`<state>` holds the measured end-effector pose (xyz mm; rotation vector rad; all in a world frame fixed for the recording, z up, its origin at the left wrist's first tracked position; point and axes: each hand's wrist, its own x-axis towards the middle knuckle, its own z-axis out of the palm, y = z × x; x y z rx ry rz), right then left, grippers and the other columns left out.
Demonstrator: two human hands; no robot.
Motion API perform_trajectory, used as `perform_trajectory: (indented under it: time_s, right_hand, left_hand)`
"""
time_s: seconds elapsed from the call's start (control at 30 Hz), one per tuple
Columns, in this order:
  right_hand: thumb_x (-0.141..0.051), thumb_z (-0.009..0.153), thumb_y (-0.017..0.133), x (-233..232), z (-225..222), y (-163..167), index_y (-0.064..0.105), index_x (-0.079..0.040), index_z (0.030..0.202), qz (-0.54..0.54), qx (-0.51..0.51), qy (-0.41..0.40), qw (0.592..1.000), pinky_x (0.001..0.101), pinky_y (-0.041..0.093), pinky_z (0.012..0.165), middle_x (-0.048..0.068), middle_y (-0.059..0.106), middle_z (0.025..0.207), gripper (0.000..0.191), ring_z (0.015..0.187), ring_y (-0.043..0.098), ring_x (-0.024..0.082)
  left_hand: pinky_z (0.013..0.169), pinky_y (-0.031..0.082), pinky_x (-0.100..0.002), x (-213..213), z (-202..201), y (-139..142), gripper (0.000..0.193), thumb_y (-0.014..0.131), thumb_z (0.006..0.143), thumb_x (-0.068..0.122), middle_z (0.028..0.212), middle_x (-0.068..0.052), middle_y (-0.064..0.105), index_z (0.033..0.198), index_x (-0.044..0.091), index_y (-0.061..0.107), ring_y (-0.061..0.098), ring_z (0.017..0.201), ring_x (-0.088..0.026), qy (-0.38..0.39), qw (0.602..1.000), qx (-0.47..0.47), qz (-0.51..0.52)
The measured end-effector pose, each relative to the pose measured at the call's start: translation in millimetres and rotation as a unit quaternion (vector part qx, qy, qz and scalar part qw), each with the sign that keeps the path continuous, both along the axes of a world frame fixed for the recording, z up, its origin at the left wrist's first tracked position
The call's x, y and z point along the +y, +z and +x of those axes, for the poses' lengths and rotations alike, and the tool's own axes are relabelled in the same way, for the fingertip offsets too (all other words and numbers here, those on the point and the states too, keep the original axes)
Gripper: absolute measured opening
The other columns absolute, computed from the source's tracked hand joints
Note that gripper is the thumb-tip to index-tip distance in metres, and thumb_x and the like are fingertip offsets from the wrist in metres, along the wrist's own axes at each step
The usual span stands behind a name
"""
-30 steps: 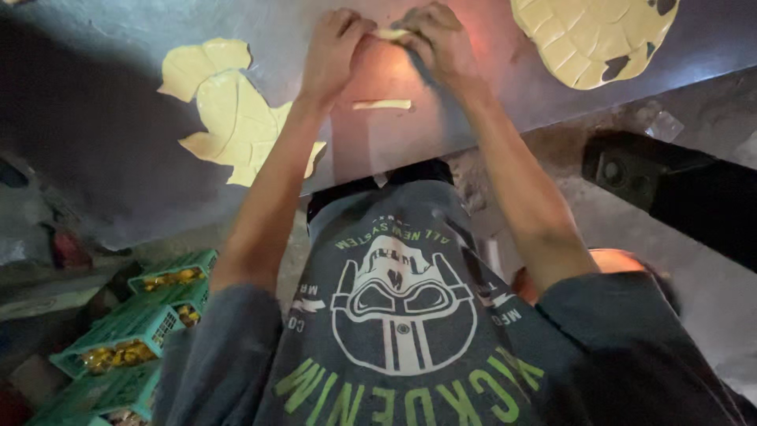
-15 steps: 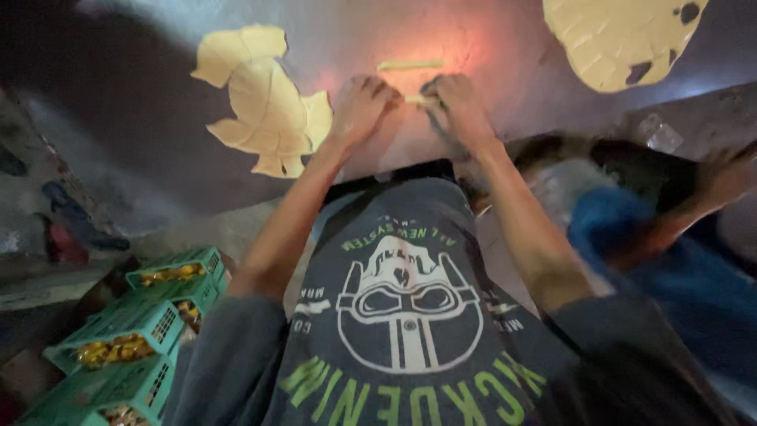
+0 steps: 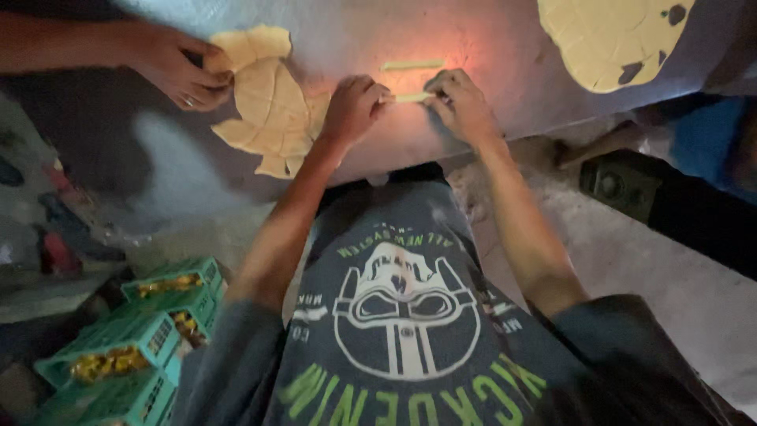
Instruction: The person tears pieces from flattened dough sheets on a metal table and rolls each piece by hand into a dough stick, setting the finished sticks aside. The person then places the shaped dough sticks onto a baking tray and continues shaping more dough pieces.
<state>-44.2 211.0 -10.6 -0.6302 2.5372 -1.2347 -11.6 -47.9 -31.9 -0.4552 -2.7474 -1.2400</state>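
Head view: left hand (image 3: 355, 106) and right hand (image 3: 461, 102) pinching opposite ends of short pale dough strip (image 3: 412, 98) on grey worktop (image 3: 489, 47), just below second strip (image 3: 412, 65). Both hands narrowing, fingertips closing on strip. Strip looking soft, light, easily torn; ends likely safest hold. Another person's hand (image 3: 177, 67) pressing leaf-shaped dough sheet (image 3: 268, 99) left of strip.
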Motion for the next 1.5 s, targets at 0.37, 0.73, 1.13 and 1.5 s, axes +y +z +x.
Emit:
perform_trajectory:
  time_s: [0.37, 0.73, 1.13, 1.5]
  right_hand:
    - [-0.011, 0.102, 0.073, 6, -27, -10, 0.073, -0.002, 0.118, 0.013, 0.011, 0.038, 0.999, 0.0383, 0.055, 0.087, 0.012, 0.068, 0.113, 0.019, 0.099, 0.067, 0.028]
    - [-0.013, 0.078, 0.091, 7, 7, -28, 0.071, -0.003, 0.099, 0.015, 0.167, 0.065, 0.984, 0.0454, 0.054, 0.074, 0.014, 0.069, 0.096, 0.031, 0.085, 0.067, 0.034]
    - [-0.017, 0.084, 0.089, 13, 10, -7, 0.057, 0.005, 0.117, 0.0, -0.016, -0.06, 0.998, 0.0422, 0.053, 0.078, 0.015, 0.064, 0.101, 0.051, 0.088, 0.065, 0.033]
    - [-0.014, 0.094, 0.076, 5, 2, 17, 0.072, -0.004, 0.127, -0.024, -0.143, 0.008, 0.989, 0.0344, 0.056, 0.083, 0.008, 0.074, 0.114, 0.034, 0.095, 0.065, 0.014]
  left_hand:
    - [0.082, 0.053, -0.045, -3, -22, 0, 0.009, 0.076, 0.094, 0.008, 0.093, -0.013, 0.065, 0.102, 0.008, 0.073, 0.065, 0.093, -0.034, 0.016, 0.998, -0.044, 0.041]
    - [0.085, 0.049, -0.047, -10, 16, -13, 0.018, 0.076, 0.087, 0.014, 0.103, -0.011, 0.065, 0.103, 0.009, 0.07, 0.064, 0.098, -0.035, -0.008, 1.0, 0.029, -0.001]
    - [0.079, 0.048, -0.051, -9, 3, -4, 0.042, 0.077, 0.08, 0.019, 0.105, -0.021, 0.063, 0.112, -0.005, 0.064, 0.059, 0.094, -0.043, 0.014, 0.999, -0.036, 0.019]
    - [0.077, 0.048, -0.029, 4, 14, -11, 0.023, 0.063, 0.104, 0.007, 0.102, -0.002, 0.057, 0.126, 0.001, 0.055, 0.055, 0.088, -0.011, -0.046, 0.902, -0.266, 0.336]
